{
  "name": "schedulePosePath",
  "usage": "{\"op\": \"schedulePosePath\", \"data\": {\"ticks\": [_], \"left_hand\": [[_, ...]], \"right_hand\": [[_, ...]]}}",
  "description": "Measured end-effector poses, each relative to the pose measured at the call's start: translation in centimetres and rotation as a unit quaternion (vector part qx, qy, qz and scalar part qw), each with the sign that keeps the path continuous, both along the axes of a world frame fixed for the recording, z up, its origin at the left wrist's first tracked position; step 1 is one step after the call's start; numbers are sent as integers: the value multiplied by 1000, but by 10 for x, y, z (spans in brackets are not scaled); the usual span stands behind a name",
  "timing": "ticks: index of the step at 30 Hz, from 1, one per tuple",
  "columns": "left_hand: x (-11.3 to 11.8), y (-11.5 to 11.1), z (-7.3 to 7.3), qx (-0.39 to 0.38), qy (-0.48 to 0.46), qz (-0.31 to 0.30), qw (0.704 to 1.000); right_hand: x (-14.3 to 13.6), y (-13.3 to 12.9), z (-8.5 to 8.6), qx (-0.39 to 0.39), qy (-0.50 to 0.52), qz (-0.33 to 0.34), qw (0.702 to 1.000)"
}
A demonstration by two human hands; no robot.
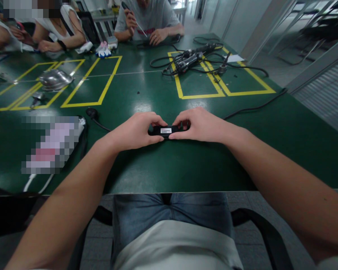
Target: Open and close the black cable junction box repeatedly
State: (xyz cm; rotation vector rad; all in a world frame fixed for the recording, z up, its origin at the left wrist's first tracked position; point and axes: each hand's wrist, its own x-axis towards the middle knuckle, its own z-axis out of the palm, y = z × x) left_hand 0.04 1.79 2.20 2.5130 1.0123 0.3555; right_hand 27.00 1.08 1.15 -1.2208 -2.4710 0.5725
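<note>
Both hands grip a small black device with a white printed label, low over the green table. My left hand pinches its left end between thumb and fingers. On the right end, my right hand is closed in the same way, thumb at the near edge and fingers at the far edge. The fingertips of the two hands almost meet beside the label. A black cable with a round plug runs toward my left wrist, and another black cable leads away behind my right wrist.
At the left lies a blurred-out phone-like object with a white cable. Farther off are a metal bowl-shaped part, yellow tape outlines, tangled black cables with tools and gloves. People sit across the table; one holds a screwdriver-like tool.
</note>
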Motion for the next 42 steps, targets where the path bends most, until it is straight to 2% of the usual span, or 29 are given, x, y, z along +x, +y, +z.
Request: {"op": "schedulePosePath", "data": {"ticks": [17, 26, 31, 34, 36, 39, 42], "left_hand": [[1, -1, 1, -8, -6, 1, 1000], [1, -2, 2, 1, -7, 0, 1000], [0, 0, 3, -25, -27, -2, 999], [-1, 3, 2, -30, -59, 22, 998], [0, 5, -1, -4, -73, 57, 996], [1, 8, -5, 59, -52, 120, 990], [1, 11, -9, 80, -14, 151, 985]], "right_hand": [[-3, -3, 2, -31, 1, -28, 999], [-3, -3, 1, -24, 1, -20, 1000], [4, 0, 0, -38, 14, -9, 999], [8, 2, 0, -55, 21, -30, 998], [10, 3, 0, -65, 23, -39, 997], [10, 2, 3, -73, 24, -31, 997], [8, 0, 6, -80, 19, -16, 996]]}}
